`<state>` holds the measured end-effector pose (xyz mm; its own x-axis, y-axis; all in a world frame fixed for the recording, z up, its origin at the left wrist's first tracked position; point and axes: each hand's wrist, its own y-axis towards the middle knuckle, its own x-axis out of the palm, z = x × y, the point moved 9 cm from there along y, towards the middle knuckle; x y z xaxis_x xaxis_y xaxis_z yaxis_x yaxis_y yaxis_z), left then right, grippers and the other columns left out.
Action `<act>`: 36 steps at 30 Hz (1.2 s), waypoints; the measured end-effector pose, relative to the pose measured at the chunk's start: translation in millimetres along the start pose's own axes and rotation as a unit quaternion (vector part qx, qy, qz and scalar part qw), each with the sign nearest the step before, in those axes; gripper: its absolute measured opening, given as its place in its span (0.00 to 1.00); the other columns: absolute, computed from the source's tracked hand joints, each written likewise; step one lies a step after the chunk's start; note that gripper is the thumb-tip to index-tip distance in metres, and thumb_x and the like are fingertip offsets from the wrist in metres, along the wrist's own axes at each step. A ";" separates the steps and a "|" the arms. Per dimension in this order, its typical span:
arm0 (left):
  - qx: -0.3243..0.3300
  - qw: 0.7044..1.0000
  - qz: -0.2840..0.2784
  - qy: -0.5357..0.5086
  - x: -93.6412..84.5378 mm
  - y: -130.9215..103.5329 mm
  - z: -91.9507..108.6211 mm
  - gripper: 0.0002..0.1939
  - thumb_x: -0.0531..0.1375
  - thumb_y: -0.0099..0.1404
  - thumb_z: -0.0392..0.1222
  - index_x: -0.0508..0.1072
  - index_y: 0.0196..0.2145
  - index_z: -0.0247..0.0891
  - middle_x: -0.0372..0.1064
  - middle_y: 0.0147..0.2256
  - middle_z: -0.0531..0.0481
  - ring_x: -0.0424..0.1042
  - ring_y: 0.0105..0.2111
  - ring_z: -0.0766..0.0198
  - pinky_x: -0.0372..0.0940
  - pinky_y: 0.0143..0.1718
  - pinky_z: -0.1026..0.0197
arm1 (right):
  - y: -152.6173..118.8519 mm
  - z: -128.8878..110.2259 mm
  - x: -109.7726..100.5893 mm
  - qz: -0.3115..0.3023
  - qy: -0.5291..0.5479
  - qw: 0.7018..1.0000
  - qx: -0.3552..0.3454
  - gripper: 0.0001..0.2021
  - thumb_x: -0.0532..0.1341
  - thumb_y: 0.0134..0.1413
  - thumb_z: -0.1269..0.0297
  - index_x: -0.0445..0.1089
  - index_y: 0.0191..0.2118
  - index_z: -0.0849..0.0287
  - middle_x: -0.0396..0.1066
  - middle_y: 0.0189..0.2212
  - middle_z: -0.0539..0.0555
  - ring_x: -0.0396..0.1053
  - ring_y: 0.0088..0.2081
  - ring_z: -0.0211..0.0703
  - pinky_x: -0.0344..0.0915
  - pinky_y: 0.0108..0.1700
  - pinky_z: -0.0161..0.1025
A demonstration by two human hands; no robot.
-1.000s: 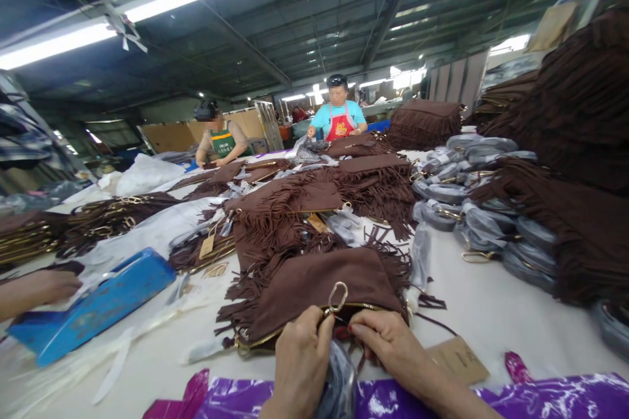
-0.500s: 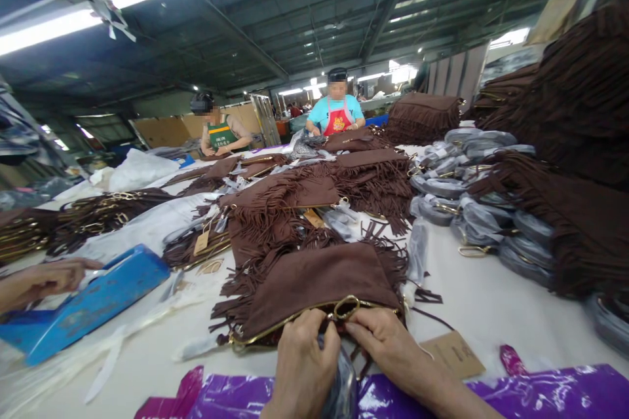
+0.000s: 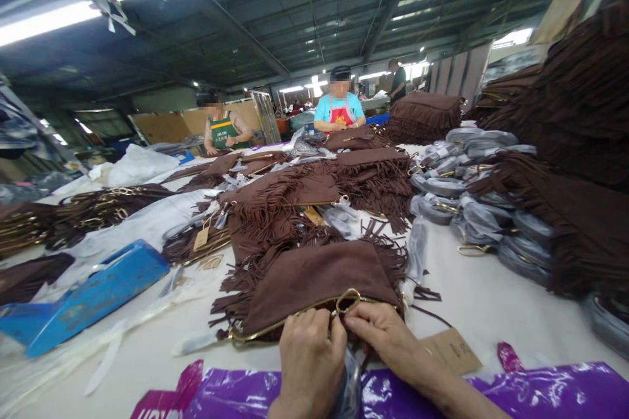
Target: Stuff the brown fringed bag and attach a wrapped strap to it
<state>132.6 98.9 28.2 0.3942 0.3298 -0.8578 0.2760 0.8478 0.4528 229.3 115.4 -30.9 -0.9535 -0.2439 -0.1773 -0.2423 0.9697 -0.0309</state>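
Head view. The left hand [image 3: 310, 357] and the right hand [image 3: 383, 339] meet at the near edge of a flat brown suede fringed bag [image 3: 317, 278], which lies on the white surface [image 3: 491, 308] directly in front of the person, its fringe spreading to the left and away. The left hand is curled, fingers together, over a crumpled clear plastic wrapper [image 3: 350, 376] at the bag's mouth, its fingertips touching the gold zipper edge [image 3: 275, 327]. The right hand's fingers are pinched together on the bag's edge just beneath an oval gold metal ring [image 3: 348, 301], which lies tilted on the zipper line. A tan cardboard hang tag [image 3: 452, 352] lies on the surface just beside the right wrist. A sheet of glossy purple plastic [image 3: 540, 393] covers the nearest strip of the surface, under both forearms. To the left, a blue plastic tray [image 3: 93, 298] rests well apart from the bag. Further fringed brown bags [image 3: 289, 200] lie spread across the middle of the surface, and rolled grey plastic-wrapped bundles [image 3: 472, 209] are stacked to the right beside tall piles of brown fringe [image 3: 584, 111]. At the far end, a person in a red apron [image 3: 339, 111] and a person in a green apron [image 3: 225, 131] work at the same surface.
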 end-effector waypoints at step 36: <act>-0.055 0.996 -0.019 -0.062 2.3 -4.3 -11.1 0.09 0.51 0.59 0.35 0.70 0.27 0.39 0.69 0.27 0.49 0.68 0.30 0.58 0.57 0.33 0.57 | -3.0 -7.7 0.9 -0.036 -0.028 0.999 -0.017 0.12 0.53 0.52 0.60 0.61 0.22 0.59 0.57 0.20 0.47 0.54 0.24 0.35 0.51 0.26 0.31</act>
<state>122.6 100.6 21.6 0.4920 0.2480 -0.8345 0.1985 0.9014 0.3849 227.8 112.2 -23.4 -0.9225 -0.3102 -0.2299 -0.3160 0.9487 -0.0122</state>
